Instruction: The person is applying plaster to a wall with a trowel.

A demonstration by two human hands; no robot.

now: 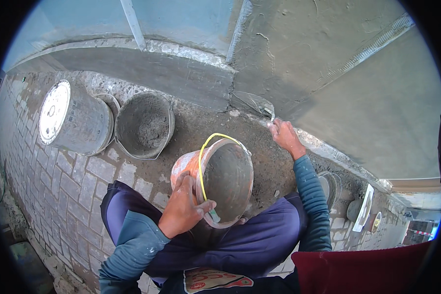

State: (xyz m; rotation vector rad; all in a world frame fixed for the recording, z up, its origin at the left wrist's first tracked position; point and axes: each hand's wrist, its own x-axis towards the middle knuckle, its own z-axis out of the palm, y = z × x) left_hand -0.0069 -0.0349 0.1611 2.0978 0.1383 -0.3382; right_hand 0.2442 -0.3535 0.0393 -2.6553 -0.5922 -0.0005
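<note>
My right hand [286, 137] grips the handle of a trowel [254, 103], its grey-smeared blade against the foot of the wall [299, 63] where two plastered faces meet. My left hand [183, 210] is closed on the near left rim of an orange-white bucket [183, 165], tilted between my knees. A yellow handle arches over this bucket's mouth, and a grey film coats its inside. Farther left stands a dark bucket [172, 128] with grey mortar [154, 125] in it.
An upturned, cement-stained bucket [85, 117] is at the left on the paving bricks [68, 171]. Loose crumbs of mortar lie along the wall's foot. Beyond my right knee are a round container [332, 188] and a long white board [363, 208].
</note>
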